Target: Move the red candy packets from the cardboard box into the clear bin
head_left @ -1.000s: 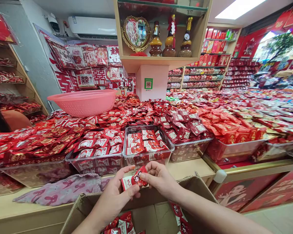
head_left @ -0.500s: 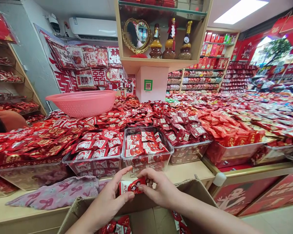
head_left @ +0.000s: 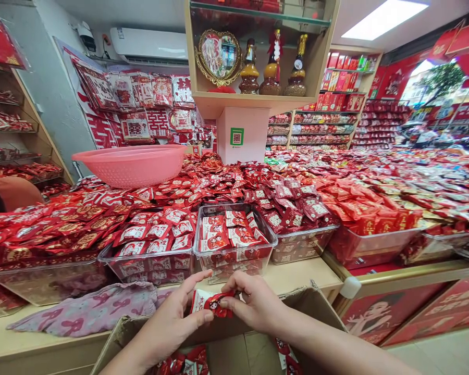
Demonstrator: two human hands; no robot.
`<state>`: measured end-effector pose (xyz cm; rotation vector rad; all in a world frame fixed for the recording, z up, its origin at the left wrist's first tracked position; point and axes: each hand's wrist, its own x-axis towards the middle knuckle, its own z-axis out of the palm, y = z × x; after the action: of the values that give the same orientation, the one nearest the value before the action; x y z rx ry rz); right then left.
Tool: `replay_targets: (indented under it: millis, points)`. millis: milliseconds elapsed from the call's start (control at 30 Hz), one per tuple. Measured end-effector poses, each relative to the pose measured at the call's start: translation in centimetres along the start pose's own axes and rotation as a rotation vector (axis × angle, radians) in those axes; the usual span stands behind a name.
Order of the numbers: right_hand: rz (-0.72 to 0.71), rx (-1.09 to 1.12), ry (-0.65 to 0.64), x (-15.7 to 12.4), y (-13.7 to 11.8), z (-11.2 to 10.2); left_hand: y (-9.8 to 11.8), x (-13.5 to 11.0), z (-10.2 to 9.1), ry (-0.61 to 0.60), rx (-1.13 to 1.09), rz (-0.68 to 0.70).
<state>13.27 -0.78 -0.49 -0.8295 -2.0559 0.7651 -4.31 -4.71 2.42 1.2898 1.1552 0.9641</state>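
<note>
A red and white candy packet [head_left: 208, 302] is held between my two hands above an open cardboard box [head_left: 229, 338]. My left hand [head_left: 183, 307] grips its left end, the thumb in front and the fingers behind. Bent fingers and thumb of my right hand [head_left: 250, 299] pinch the right end. More red and white packets [head_left: 191, 362] lie at the bottom of the box. Just beyond my hands stands a clear plastic bin [head_left: 234, 252] with similar packets [head_left: 238, 229] laid in rows.
Other clear bins heaped with red packets [head_left: 160, 232] line the counter on both sides. A pink perforated basket [head_left: 131, 164] rests on the heap at left. A patterned cloth [head_left: 89, 310] lies on the counter edge. A display cabinet [head_left: 254, 101] rises behind. Part of a person [head_left: 17, 194] shows at far left.
The packet has tilted slightly, and my right fingers have shifted a little over its right end. Both hands stay in nearly the same place above the box.
</note>
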Motion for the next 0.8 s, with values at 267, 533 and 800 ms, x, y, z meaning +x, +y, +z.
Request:
replay_targets:
  millis: [267,533,800]
  points:
    - [-0.059,-0.016,0.048,0.4,-1.4,-1.7,-0.8,0.5,-1.5,0.023,-0.117,-0.022]
    - [0.141,-0.259,0.255,11.9,0.4,-6.7,-2.3,1.7,-1.6,0.056,-0.006,0.054]
    - [0.43,-0.409,0.1,19.9,3.9,-3.3,-3.3,1.8,-1.8,0.099,0.065,0.08]
